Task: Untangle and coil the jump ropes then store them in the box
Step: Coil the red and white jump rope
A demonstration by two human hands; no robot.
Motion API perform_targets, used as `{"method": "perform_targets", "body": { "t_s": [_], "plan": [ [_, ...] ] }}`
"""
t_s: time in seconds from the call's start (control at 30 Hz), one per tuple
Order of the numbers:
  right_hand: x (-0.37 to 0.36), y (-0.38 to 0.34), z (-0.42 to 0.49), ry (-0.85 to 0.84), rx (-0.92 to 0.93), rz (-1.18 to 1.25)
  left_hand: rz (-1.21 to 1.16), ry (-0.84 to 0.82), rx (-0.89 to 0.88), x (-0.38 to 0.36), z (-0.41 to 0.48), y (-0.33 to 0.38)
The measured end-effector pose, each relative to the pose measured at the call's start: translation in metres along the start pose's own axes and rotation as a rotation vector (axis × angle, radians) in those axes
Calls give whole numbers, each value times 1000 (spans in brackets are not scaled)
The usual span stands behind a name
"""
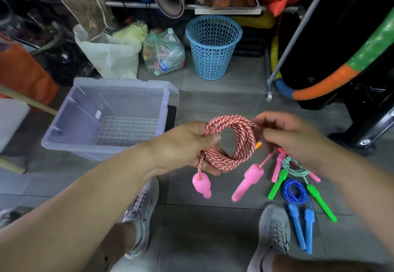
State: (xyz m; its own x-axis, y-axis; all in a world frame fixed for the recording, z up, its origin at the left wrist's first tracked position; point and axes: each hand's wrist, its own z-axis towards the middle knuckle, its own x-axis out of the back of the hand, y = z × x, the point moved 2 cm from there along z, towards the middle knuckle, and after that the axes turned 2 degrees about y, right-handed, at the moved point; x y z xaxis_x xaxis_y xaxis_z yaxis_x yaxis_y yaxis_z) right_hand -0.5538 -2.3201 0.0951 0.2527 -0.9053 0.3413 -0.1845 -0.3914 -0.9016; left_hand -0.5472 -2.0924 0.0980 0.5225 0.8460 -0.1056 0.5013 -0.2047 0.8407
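A red-and-white jump rope (232, 141) is wound into a coil in the air above the floor. My left hand (187, 144) grips the coil's left side, thumb over the strands. My right hand (283, 135) pinches the coil's right side. Its two pink handles (247, 181) dangle below the coil. On the floor to the right lie a green-handled rope (296, 168), a blue rope with blue handles (296, 193) and another pink-handled rope (277, 169), partly hidden by my right wrist. The clear plastic box (119, 92) stands open on the floor at the left with nothing in it.
A blue mesh basket (213, 46) stands behind, beside a bag of bottles (163, 52) and a white bag (110, 56). A metal rack leg (269, 92) and a foam-wrapped hoop (332, 80) are at the right. My two grey shoes (273, 235) rest on the tiled floor.
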Motion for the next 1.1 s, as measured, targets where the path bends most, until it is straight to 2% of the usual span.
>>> {"method": "perform_targets", "body": {
  "t_s": [0.1,0.2,0.4,0.47,0.6,0.73,0.8,1.0,1.1],
  "plan": [
    [0,24,-2,-106,-122,-263,-151,10,-1,9,-1,3],
    [-1,41,-3,-55,-96,-598,-207,23,-5,12,-2,4],
    [17,47,0,-94,-230,-758,-300,-7,-55,13,-5,10],
    [19,44,1,-26,-224,-637,-306,-10,-79,14,-5,12],
    [17,26,5,268,-232,74,-192,-30,-36,5,-6,6],
    [18,7,9,425,-189,465,-36,-118,10,-7,-7,-2],
    [16,2,10,444,-186,541,33,-138,8,-8,-6,-4],
    [18,1,11,524,-163,569,196,-128,-5,-9,-5,-6],
    [13,6,11,418,-248,559,211,-116,-44,-9,-4,-7]
  ]
}}
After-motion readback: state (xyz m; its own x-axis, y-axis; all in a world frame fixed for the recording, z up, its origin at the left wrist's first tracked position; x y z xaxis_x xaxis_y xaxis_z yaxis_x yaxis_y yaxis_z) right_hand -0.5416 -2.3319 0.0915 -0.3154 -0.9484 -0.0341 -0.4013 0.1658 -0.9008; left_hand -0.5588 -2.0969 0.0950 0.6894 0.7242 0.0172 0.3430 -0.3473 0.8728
